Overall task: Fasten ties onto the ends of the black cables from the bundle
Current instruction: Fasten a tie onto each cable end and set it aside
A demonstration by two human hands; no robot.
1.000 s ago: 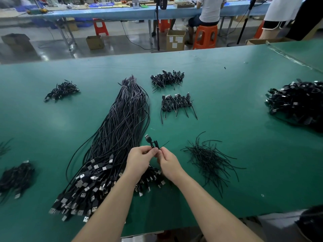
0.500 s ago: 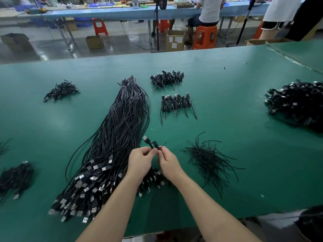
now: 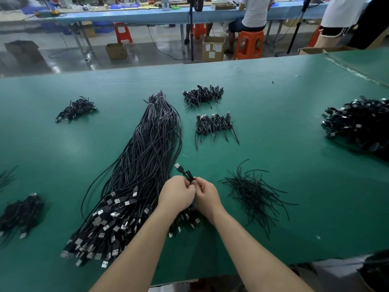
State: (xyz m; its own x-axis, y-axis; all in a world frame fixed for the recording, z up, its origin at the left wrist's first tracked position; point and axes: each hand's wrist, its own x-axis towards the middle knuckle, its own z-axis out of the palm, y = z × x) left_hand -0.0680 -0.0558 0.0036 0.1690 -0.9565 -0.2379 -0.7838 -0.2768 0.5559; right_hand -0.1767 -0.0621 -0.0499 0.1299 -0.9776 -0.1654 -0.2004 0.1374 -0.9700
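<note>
A long bundle of black cables [image 3: 145,165] with metal USB plugs at its near end lies on the green table [image 3: 284,133]. My left hand [image 3: 176,196] and my right hand [image 3: 207,197] meet just above the bundle's near end. Together they pinch one folded black cable [image 3: 184,172], whose USB plug sticks up and away from my fingers. A thin black tie [image 3: 194,178] shows at the cable where my fingertips meet. A loose heap of black ties [image 3: 252,192] lies just right of my right hand.
Two small piles of tied cables [image 3: 203,95] [image 3: 214,125] lie beyond my hands. More piles sit at far left [image 3: 75,109], near left [image 3: 20,213] and far right [image 3: 362,125]. People sit at a blue bench [image 3: 147,14] behind.
My hands have stayed in place, working the tie at the cable. The USB plug has tipped slightly to the left.
</note>
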